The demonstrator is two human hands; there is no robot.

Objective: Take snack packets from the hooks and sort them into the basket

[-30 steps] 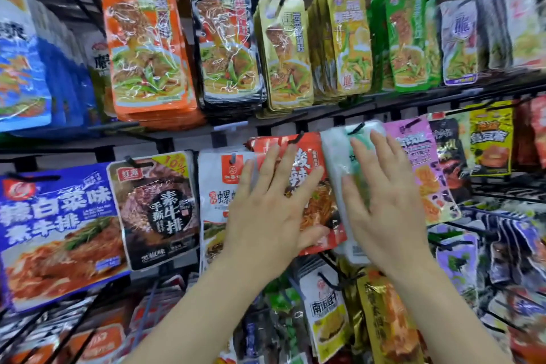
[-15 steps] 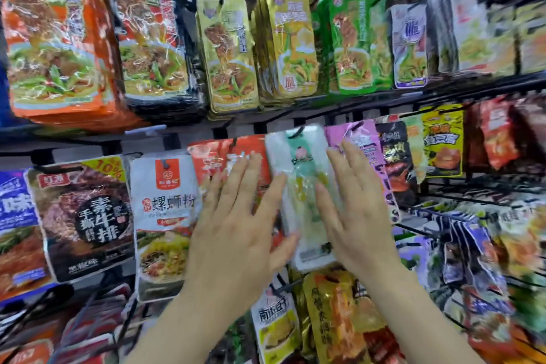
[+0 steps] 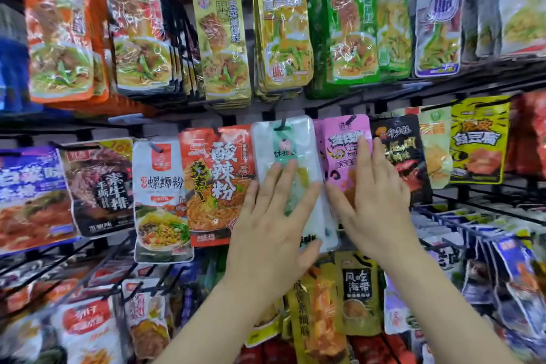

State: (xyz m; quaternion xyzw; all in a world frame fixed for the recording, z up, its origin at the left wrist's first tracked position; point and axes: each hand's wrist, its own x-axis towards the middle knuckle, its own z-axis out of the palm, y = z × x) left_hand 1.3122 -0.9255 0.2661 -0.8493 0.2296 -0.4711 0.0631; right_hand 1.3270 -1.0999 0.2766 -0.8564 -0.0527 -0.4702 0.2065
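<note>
Both hands lie flat, fingers straight, gripping nothing: my left hand (image 3: 271, 221) presses the white packet (image 3: 283, 139), my right hand (image 3: 375, 204) the pink packet (image 3: 339, 139) just right of it. The white packet hangs lengthwise downward, its hook (image 3: 283, 125) above my left hand. Left of it, the red packet (image 3: 218, 174) reads 酸辣粉.

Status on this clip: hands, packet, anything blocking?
Both hands open: left hand flat on white packet, right hand flat on pink packet. White packet on its hook, not gripped. Basket not in view.
</note>
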